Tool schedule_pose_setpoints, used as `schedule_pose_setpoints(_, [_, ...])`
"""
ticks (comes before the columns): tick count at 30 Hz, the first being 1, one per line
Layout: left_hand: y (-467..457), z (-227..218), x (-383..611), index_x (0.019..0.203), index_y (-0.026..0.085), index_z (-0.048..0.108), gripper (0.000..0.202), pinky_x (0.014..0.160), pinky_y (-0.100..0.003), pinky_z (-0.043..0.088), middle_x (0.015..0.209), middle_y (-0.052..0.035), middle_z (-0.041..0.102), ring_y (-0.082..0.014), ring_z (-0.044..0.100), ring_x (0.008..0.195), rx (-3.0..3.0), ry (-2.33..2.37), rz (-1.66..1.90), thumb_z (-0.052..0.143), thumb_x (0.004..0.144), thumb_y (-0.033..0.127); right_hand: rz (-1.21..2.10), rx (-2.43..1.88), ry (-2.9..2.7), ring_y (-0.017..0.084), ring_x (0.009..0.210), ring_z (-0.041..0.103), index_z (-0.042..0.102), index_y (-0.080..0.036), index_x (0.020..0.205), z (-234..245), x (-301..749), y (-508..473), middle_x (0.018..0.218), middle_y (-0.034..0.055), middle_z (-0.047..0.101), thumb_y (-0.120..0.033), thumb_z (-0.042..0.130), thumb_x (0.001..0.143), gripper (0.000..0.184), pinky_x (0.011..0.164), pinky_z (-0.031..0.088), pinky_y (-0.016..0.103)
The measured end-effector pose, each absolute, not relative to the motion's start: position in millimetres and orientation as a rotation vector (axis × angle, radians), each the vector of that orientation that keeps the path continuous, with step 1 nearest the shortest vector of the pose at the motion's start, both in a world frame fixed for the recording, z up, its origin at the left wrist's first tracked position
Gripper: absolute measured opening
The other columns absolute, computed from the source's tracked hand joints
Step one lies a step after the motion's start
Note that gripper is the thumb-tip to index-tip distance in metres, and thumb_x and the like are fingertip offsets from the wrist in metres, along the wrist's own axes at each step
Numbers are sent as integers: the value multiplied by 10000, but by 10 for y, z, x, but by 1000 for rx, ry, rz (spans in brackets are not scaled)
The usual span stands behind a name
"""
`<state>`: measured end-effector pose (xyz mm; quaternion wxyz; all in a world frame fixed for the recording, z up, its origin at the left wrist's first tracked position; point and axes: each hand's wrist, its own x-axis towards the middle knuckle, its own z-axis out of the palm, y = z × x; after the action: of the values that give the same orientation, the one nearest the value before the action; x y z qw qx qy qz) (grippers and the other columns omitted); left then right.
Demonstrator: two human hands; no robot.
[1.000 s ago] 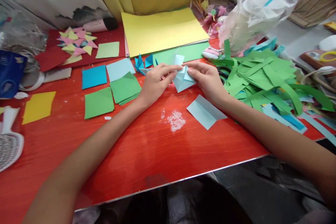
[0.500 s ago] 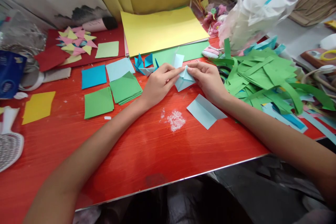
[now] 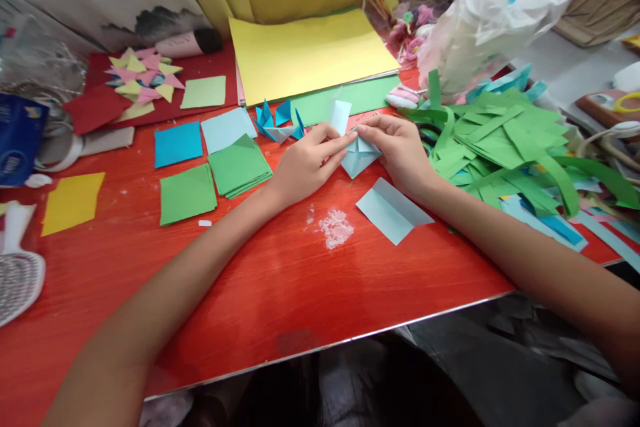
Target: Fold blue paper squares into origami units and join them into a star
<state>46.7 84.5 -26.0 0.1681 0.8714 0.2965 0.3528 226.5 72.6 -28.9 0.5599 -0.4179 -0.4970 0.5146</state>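
A small light blue folded paper with creases is held between my two hands above the red table. My left hand pinches its upper left edge, fingers pointing right. At its upper right, my right hand grips the paper between thumb and fingers. Behind them stands another pale blue piece of paper. A creased light blue sheet lies half unfolded below my right hand. Left of my left hand are folded dark blue pointed pieces and a stack of green paper squares.
A heap of green paper strips lies at right, with black scissors handles partly under it. Large yellow sheets lie at the back. A plastic bag with a cup stands back right. The table's front edge runs below my forearms.
The folded paper has shifted slightly right and turned between my fingers, so its lower point and crossing creases show more. Both hands keep hold of it.
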Motion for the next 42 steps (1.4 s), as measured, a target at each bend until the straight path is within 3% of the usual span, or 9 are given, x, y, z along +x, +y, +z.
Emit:
schedule_pose_setpoints(5, [875, -177, 448, 1029, 220, 720, 241, 777, -259, 471, 886, -28, 625, -123, 579, 832, 2149, 838, 921, 524, 889, 231, 1156, -1047, -1248, 86, 586, 532, 623, -179, 724, -274, 2267, 712, 656, -23, 592, -322, 711, 766, 173, 567, 438, 228])
schedule_pose_setpoints(9, [919, -179, 443, 907, 217, 735, 213, 689, -215, 485, 867, -9, 628, -85, 580, 729, 1934, 840, 898, 562, 828, 121, 1140, -1022, -1292, 83, 618, 543, 635, -181, 747, -275, 2268, 707, 704, -18, 605, -338, 717, 769, 178, 583, 447, 219])
schedule_pose_setpoints(17, [979, -260, 439, 854, 173, 684, 199, 569, -172, 505, 830, 0, 584, -31, 564, 561, 1672, 921, 1098, 504, 843, 89, 1359, -1028, -1216, 117, 534, 614, 613, -197, 788, -260, 2267, 734, 594, -13, 611, -497, 666, 781, 305, 541, 536, 254])
schedule_pose_setpoints(23, [921, -173, 451, 899, 165, 672, 119, 525, -178, 510, 861, -14, 574, -57, 581, 604, 1631, 852, 1005, 578, 827, 176, 1321, -1015, -1224, 91, 460, 587, 600, -186, 730, -246, 2266, 719, 567, -19, 626, -506, 703, 738, 337, 470, 501, 214])
schedule_pose_setpoints(29, [949, -211, 463, 837, 151, 609, 43, 572, -177, 528, 800, 3, 563, -56, 584, 621, 1643, 799, 1055, 609, 808, 119, 1309, -1053, -1284, 102, 456, 589, 574, -183, 706, -208, 2255, 699, 552, -5, 632, -537, 673, 752, 370, 435, 468, 210])
schedule_pose_setpoints(34, [1022, -299, 454, 983, 195, 548, 265, 544, -198, 539, 758, 28, 539, -78, 589, 629, 1591, 778, 1086, 700, 773, 254, 1289, -1049, -1300, 102, 444, 591, 568, -183, 719, -214, 2251, 697, 541, -11, 632, -522, 698, 733, 363, 413, 456, 205])
schedule_pose_setpoints(38, [1015, -301, 461, 940, 179, 553, 320, 530, -187, 527, 797, 5, 599, -85, 602, 660, 1578, 741, 1034, 725, 745, 366, 1249, -1053, -1295, 84, 385, 539, 570, -192, 743, -228, 2246, 690, 505, -39, 596, -515, 690, 746, 344, 363, 406, 199])
schedule_pose_setpoints(42, [976, -264, 471, 922, 168, 567, 326, 476, -177, 495, 848, -18, 650, -90, 602, 663, 1572, 731, 932, 732, 733, 377, 1233, -1069, -1321, 90, 372, 529, 553, -199, 732, -219, 2241, 682, 486, -44, 577, -514, 706, 728, 350, 349, 392, 209])
